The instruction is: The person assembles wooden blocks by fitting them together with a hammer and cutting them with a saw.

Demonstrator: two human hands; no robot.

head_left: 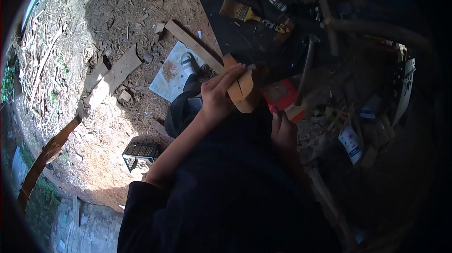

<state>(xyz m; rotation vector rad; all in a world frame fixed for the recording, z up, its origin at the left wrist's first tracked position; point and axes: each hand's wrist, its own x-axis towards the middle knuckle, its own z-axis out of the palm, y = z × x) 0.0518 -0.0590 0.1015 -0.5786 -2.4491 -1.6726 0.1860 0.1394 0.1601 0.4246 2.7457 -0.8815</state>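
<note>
In the left hand (218, 93), 1 wooden piece (242, 95); sandal (187, 63) lettering is illegible.

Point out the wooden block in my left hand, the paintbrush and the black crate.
Wooden block (244, 93), head view: its pale face.
Paintbrush (243, 13), head view: band by the bristles.
Black crate (141, 150), head view: its grid.

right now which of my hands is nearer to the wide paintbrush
Left. Your left hand, gripping the wooden block, is below the paintbrush in the picture; your right hand is lower and further right, farther from it.
</note>
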